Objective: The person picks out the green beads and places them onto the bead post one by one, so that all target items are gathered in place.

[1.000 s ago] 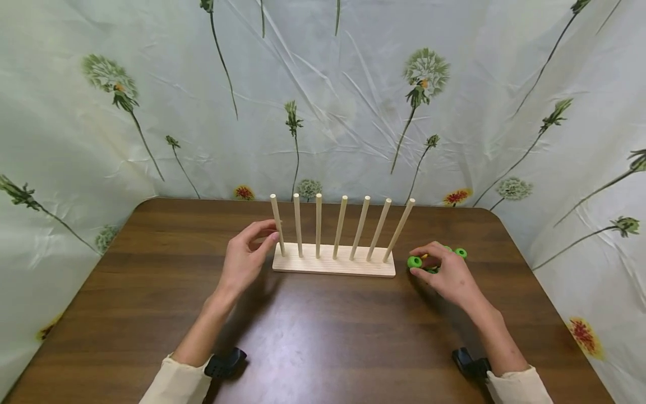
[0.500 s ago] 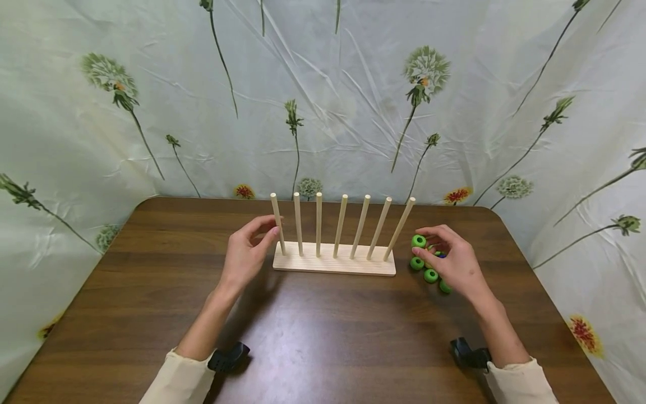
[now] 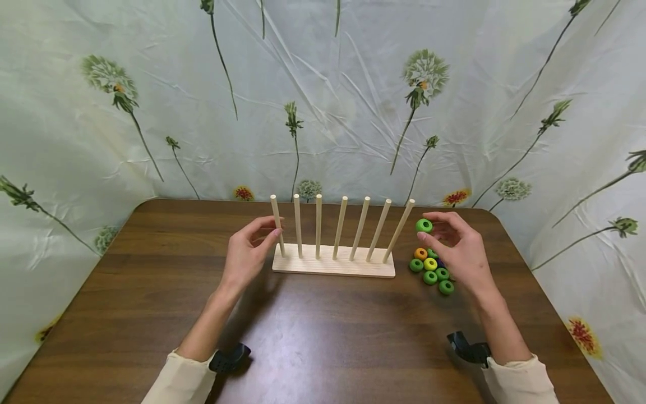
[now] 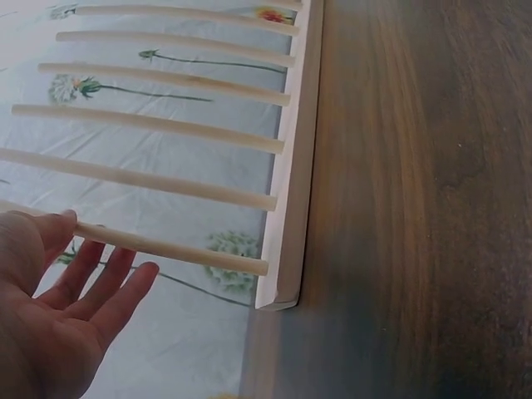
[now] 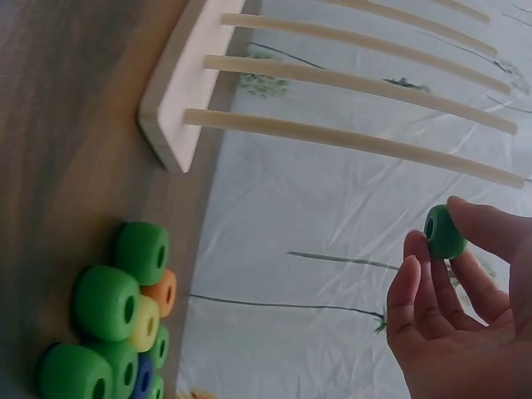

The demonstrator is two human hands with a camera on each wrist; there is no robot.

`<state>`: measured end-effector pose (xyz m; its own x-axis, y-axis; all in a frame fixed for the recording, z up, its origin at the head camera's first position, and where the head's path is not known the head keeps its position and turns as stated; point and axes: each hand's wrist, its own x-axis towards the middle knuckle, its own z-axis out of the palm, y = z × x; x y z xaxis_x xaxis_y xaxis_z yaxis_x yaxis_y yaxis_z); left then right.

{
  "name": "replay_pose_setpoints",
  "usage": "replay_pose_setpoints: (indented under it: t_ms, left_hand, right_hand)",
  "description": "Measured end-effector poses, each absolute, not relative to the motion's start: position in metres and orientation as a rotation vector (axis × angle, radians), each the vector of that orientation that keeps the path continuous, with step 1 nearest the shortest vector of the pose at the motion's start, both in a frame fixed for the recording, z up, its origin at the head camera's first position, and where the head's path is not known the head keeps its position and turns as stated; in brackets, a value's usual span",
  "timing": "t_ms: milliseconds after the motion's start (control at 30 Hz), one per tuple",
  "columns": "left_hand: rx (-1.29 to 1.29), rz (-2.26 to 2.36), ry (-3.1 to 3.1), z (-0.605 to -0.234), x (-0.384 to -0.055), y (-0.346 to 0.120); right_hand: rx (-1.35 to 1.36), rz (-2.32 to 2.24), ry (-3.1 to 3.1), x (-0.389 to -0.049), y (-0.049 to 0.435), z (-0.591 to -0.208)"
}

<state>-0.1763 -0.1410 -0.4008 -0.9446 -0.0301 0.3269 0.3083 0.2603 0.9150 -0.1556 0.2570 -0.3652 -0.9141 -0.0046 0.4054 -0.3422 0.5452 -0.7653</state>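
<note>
A pale wooden base (image 3: 333,267) carries a row of several upright wooden pegs. My left hand (image 3: 248,249) pinches the leftmost peg (image 3: 276,213) between thumb and fingers, as the left wrist view also shows. My right hand (image 3: 461,249) is raised just right of the rightmost peg (image 3: 401,227), pinching a green bead (image 5: 446,232) between thumb and fingertips. The bead's hole shows in the head view. Below that hand, a cluster of loose beads lies on the table: several green ones (image 3: 430,278), an orange bead (image 3: 420,254), a yellow bead (image 3: 430,264) and a dark blue bead (image 5: 143,376).
The stand sits toward the back of a dark brown wooden table (image 3: 313,336). Behind and beside the table hangs a pale sheet (image 3: 333,101) printed with dandelions. A black wrist device (image 3: 229,358) sits at each sleeve.
My right hand has lifted a green bead up and away from the pile, uncovering the other beads. My left hand stays at the leftmost peg.
</note>
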Motion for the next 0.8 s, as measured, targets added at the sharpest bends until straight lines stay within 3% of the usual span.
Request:
replay_pose_setpoints:
  t_ms: [800]
  left_hand:
    - [-0.294,-1.719,-2.129,-0.405,-0.177,-0.137]
  right_hand:
    - [0.241,1.459,-2.171,-0.155,0.243,-0.331]
